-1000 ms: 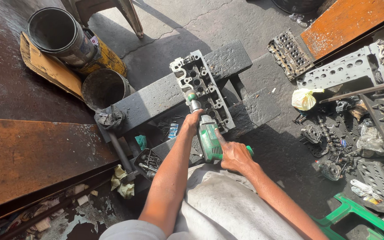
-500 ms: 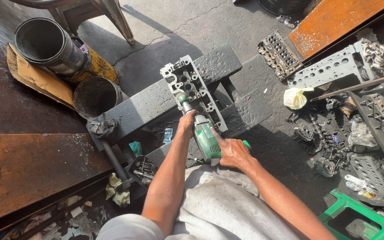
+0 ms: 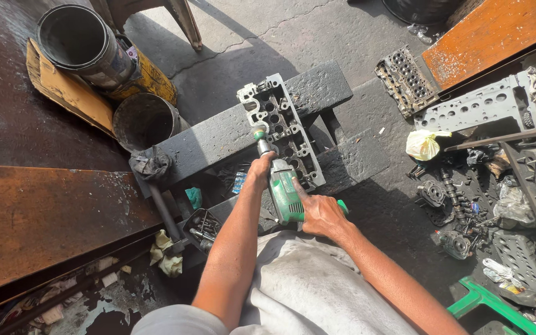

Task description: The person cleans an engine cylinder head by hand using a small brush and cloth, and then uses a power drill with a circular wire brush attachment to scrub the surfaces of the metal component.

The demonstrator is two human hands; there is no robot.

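Two hands on one green drill (image 3: 285, 197) here. Left hand (image 3: 260, 169) is wrapped round the front of it, fingers curled tight on the neck just behind the chuck. Right hand (image 3: 321, 214) grips the rear of the body, fingers closed around it with the index laid along the green casing. The tip of the drill sits on a grey cylinder head (image 3: 280, 133), near its left edge about halfway along. That head lies lengthwise across a black beam (image 3: 231, 133), which runs diagonally over the concrete floor, and a second dark block (image 3: 352, 162) sits just beside it on the right.

Around it: a dark rag (image 3: 150, 164) bunched at the beam's left end, a small tray of bits (image 3: 201, 226) below the beam near the left forearm, and two metal cylinders, one big one (image 3: 82, 43) up top left leaning on a yellow can (image 3: 150, 77), one shorter (image 3: 145, 121) just beside the beam. Rusty plate (image 3: 44, 223) on the left. More cylinder heads (image 3: 479, 105) and greasy parts piled on the right, plus a yellow bag (image 3: 426, 144) and something green plastic (image 3: 485, 301) bottom right. Grey cloth (image 3: 317, 291) covers the person's lap.
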